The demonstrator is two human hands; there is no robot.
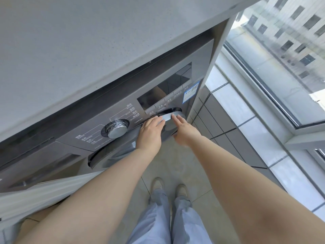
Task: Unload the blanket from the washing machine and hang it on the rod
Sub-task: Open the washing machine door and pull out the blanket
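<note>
The grey front-loading washing machine (123,110) stands under a pale countertop. Its round door (105,155) has a dark rim and a silver handle (168,117) at the right side. My left hand (150,132) lies over the door's upper rim, with its fingers curled onto the handle. Beside it, my right hand (184,130) holds the same handle, fingers on top and thumb underneath. I cannot tell whether the door is latched or slightly ajar. Neither the blanket nor the rod is in view.
The speckled countertop (79,50) overhangs the machine. A program dial (117,130) and a dark display (165,87) sit on the control panel. A tiled ledge (246,120) and a large window (281,59) are on the right. My feet stand on the beige floor tiles (190,166).
</note>
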